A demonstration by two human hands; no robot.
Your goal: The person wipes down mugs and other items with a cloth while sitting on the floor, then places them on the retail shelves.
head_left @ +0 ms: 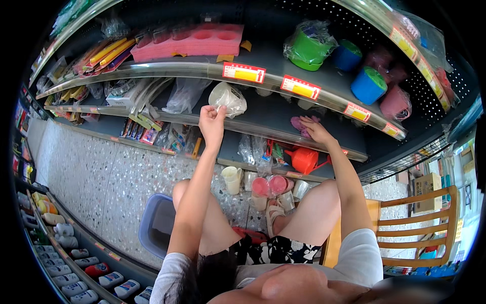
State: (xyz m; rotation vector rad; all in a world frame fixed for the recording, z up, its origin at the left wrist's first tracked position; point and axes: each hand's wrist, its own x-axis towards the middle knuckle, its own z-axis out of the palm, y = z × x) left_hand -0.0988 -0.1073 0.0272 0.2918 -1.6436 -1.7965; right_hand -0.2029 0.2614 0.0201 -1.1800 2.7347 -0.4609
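Observation:
My left hand [213, 123] is at the edge of the middle shelf [262, 131], its thumb and fingers pinched on the plastic wrap of a white cup [227, 99]. The cup lies tilted on that shelf. Farther right, my right hand [316, 129] presses a crumpled purple cloth [302, 125] on the same shelf. Above the hands, a green plastic container [312, 52] in clear wrap and blue containers [368, 89] stand on the upper shelf.
A cream pitcher [232, 180] and several cups, including a pink one [260, 187], stand on the floor by my foot. A red funnel [303, 159] lies on the lowest shelf. A blue-grey basin [157, 224] is left of my legs, and a wooden chair [417, 228] is at the right.

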